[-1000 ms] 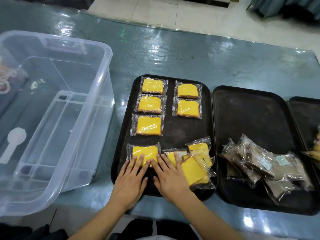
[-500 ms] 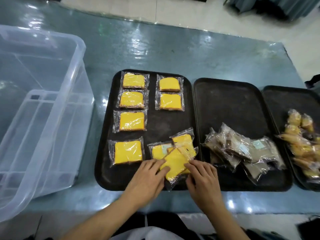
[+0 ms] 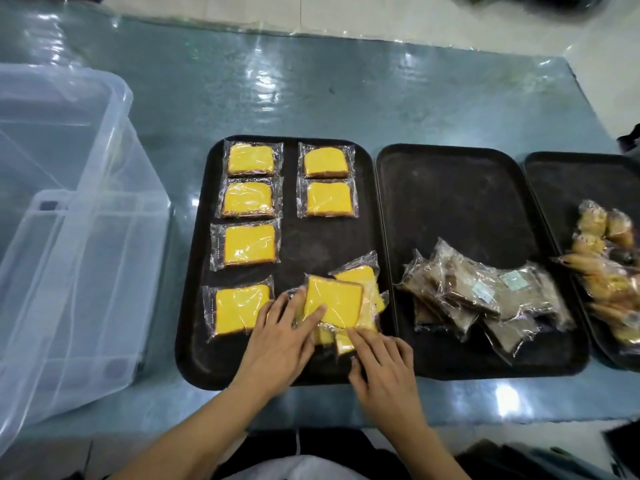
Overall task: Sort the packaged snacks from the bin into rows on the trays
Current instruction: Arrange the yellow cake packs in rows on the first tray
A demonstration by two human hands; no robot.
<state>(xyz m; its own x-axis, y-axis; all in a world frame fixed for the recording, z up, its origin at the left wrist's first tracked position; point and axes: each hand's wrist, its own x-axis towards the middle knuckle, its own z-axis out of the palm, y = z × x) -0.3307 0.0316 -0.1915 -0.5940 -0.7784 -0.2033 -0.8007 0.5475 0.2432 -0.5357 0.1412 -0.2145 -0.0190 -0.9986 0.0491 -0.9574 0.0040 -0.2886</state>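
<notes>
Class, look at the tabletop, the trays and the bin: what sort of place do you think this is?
Probably a food-sorting or packing station, perhaps a canteen or bakery: black serving trays side by side, wrapped yellow cake slices laid in rows, and a clear plastic storage bin on a plastic-covered table.

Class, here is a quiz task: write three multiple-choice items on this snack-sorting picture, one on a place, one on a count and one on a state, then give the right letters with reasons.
1. Where does the pile of brown packets lie?
A. in the clear bin
B. on the middle tray
C. on the left tray

2. How many yellow cake packets lie flat in the left column of the left tray?
A. two
B. four
C. six

3. What state is the clear bin in?
A. no snacks seen in it
B. packed with yellow packets
C. shut with a lid

Answers:
1 B: the brown packets sit at the near end of the middle tray.
2 B: four packets run down that column, from the far one to the near one.
3 A: its see-through walls show no snacks, and its top stands open.
</notes>
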